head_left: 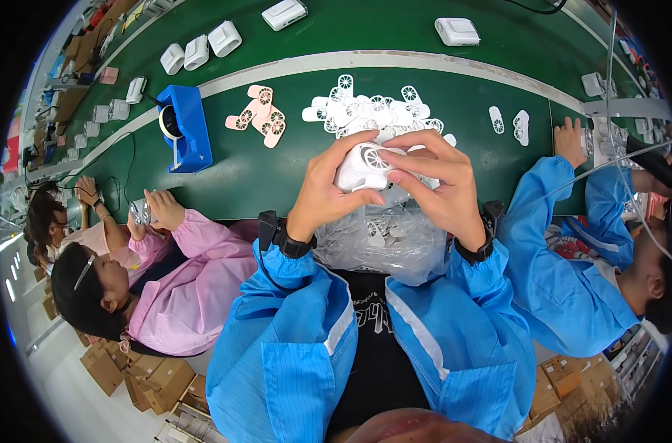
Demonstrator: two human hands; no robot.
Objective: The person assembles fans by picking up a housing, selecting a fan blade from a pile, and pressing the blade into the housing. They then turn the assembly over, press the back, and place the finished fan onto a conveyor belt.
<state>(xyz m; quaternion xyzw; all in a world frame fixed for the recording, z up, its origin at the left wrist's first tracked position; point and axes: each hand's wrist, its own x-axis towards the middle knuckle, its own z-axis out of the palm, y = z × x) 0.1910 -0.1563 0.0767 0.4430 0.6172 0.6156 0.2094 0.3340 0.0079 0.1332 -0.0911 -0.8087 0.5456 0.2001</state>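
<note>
Above the near edge of the bench, my left hand (317, 184) is closed round a small white plastic fan housing (353, 176), thumb below and index finger over the top. A white cover with a round spoked grille (374, 156) lies against the face of the housing; whether it is fully seated I cannot tell. From the right, my right hand (448, 181) grips the same housing, its fingertips at the cover's right edge. Just beyond my hands lies a heap of loose white grille covers (365, 111). Under them, a clear plastic bag (340, 244) holds more white covers.
Pink grille covers (261, 114) and a blue tape dispenser (193, 133) are on the green bench (232, 177) to the left. A few white covers (520, 127) lie right. White housings (224, 38) stand beyond the pale divider (277, 74). Co-workers (181, 310) sit on both sides.
</note>
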